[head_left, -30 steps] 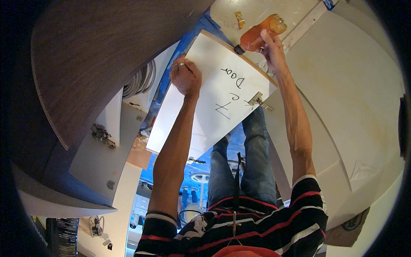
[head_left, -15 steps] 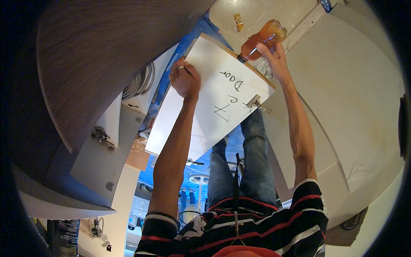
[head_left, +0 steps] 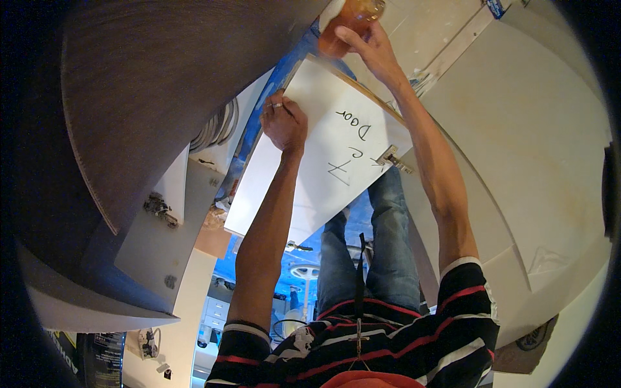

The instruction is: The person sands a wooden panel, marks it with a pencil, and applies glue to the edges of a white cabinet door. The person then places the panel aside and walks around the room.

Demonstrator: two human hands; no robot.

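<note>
A white cabinet door [head_left: 291,187] with black handwriting and metal hinges stands in front of my legs, its bare wood-coloured edge facing up to the right. My left hand [head_left: 284,121], a ring on one finger, is closed on the door's left edge near the far corner; its fingertips are hidden. In my right hand [head_left: 373,46] is a clear plastic bottle [head_left: 337,40] of amber-brown liquid. It is tipped with its base up and its neck end low, close to the far end of the bare edge. The neck itself is blurred.
A large dark brown panel [head_left: 174,77] rises at the left, beside a coil of grey hose or cable [head_left: 217,126]. Pale boards [head_left: 517,155] lie at the right. One hinge [head_left: 393,159] juts from the door's right side. A black container [head_left: 100,359] stands at lower left.
My right hand has carried the tipped bottle up and left along the bare edge, toward the door's far corner. My left hand keeps its hold, shifting only slightly in the view.
</note>
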